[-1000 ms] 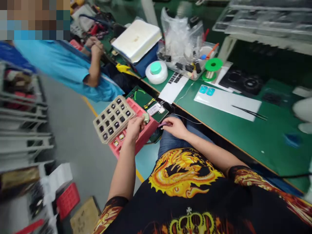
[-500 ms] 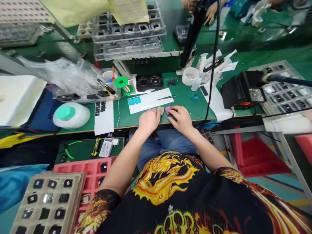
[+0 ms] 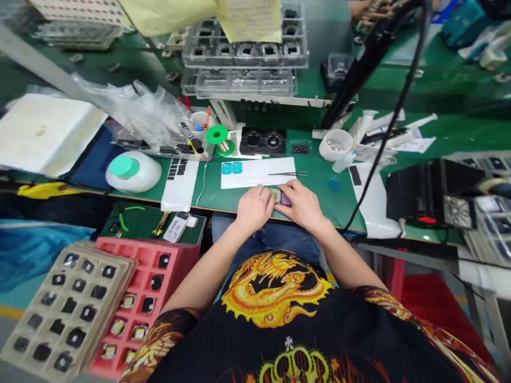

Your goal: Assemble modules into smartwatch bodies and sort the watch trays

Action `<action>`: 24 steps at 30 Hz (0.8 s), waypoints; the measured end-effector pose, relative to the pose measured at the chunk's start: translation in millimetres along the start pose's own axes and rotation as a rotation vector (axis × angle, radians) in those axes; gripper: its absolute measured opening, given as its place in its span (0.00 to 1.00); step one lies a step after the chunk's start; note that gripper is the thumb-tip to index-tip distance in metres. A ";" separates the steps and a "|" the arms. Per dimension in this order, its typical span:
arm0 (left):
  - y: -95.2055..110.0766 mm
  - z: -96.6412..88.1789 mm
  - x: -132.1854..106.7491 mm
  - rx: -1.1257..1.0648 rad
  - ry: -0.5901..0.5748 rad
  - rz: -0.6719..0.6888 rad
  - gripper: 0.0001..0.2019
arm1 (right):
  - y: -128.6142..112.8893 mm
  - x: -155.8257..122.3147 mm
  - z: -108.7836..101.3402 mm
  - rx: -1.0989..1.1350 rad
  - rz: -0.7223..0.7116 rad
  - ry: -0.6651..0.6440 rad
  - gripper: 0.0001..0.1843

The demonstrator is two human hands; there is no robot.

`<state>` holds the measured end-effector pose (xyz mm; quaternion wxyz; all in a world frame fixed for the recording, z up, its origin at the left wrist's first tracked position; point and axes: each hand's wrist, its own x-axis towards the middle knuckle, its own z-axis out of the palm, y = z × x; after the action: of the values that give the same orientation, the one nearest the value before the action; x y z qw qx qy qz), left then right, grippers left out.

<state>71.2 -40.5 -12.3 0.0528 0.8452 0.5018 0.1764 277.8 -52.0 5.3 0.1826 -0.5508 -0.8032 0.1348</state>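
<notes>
My left hand (image 3: 255, 208) and my right hand (image 3: 303, 206) meet at the front edge of the green bench (image 3: 319, 205). The left fingertips pinch a small pale green piece (image 3: 274, 194). The right fingers hold a small purple piece (image 3: 286, 199), partly hidden by them. The two pieces nearly touch, just below a white sheet (image 3: 255, 175). On that sheet lie two teal pieces (image 3: 232, 168) and fine tweezers (image 3: 287, 173).
To my lower left stand a red tray (image 3: 139, 303) and a beige tray of black parts (image 3: 67, 314). A green board with pliers (image 3: 138, 223) sits below the bench. A black cable (image 3: 379, 80) hangs at the right, and a co-worker's hand (image 3: 371, 8) shows far off.
My view has swung from the left toward the bench. Both hands have moved from above the trays to the bench edge, and the two pieces have come close together.
</notes>
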 end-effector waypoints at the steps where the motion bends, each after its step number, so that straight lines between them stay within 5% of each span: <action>1: -0.8 3.7 -1.4 -0.013 0.042 0.001 0.17 | 0.6 0.7 -0.2 -0.022 -0.016 -0.004 0.24; 7: 3.8 17.4 -2.5 -0.059 0.284 -0.013 0.24 | 8.0 -0.6 -1.5 -0.092 -0.054 0.016 0.25; 10: -1.8 15.8 -2.8 -0.144 0.287 -0.037 0.24 | 14.5 4.5 2.7 -0.108 -0.069 0.078 0.27; 13: -9.8 3.4 -27.4 -0.217 0.331 -0.136 0.21 | 17.6 7.0 7.7 -0.085 -0.073 0.122 0.28; 18: -42.7 -34.1 -141.7 -0.064 0.373 -0.494 0.18 | 19.8 5.3 11.9 -0.080 -0.042 0.179 0.31; 24: -104.5 -79.4 -294.7 0.143 0.046 -1.296 0.13 | 6.0 -1.0 -4.4 -0.117 0.001 0.248 0.40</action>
<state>-171.4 -251.6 -38.4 0.0812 0.3690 0.9212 0.0930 285.0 -50.7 6.6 0.2479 -0.5734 -0.7806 0.0186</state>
